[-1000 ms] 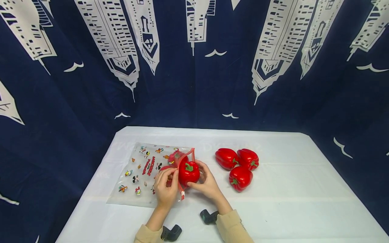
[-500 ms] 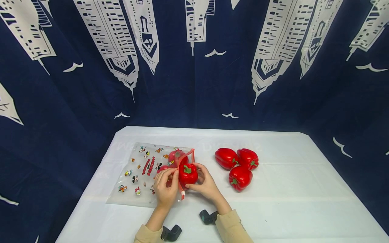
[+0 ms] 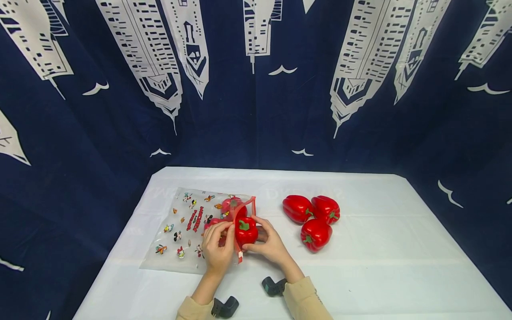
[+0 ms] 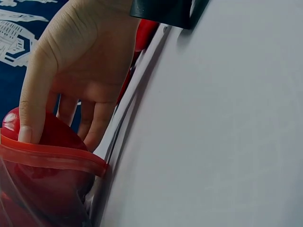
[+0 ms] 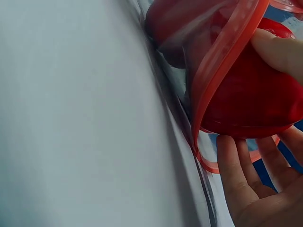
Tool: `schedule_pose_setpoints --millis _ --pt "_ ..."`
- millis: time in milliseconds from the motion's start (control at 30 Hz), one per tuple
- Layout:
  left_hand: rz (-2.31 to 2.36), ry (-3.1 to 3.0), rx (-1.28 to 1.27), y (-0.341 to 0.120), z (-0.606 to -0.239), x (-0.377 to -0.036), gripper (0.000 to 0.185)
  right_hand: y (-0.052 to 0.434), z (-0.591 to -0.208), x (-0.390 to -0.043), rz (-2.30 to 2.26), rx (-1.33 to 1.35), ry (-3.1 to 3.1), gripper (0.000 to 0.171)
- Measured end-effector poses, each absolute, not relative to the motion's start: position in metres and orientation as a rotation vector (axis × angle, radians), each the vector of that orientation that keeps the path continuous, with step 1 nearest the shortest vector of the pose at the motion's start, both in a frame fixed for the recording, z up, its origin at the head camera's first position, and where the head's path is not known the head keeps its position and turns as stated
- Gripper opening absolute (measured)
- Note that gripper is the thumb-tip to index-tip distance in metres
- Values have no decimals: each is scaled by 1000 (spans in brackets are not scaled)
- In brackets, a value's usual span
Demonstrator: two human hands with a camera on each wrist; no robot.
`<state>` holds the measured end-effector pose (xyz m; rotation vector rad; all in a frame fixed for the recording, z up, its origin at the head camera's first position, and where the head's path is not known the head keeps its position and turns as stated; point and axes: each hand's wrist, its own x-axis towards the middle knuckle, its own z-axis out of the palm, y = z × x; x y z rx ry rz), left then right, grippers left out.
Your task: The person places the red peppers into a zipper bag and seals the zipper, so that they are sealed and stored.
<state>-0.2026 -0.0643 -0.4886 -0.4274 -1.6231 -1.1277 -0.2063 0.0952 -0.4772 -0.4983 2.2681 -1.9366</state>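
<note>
The held pepper [image 3: 246, 231] sat half behind the bag's red rim [image 3: 240, 222], its lower part covered by the right hand [image 3: 270, 244]. In the wrist views the frame edges cropped the pepper, and the bag's prints were too small to read.

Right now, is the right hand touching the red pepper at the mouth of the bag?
Touching. In the right wrist view a fingertip presses the red pepper; the head view shows the right hand cupping it.
</note>
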Motion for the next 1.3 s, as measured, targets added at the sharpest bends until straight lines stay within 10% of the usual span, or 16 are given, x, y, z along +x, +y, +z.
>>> schedule_pose_setpoints --millis 1300 --pt "-1072 -1614 -452 -65 -492 -205 19 99 -507 -221 -2051 -664 1994 45"
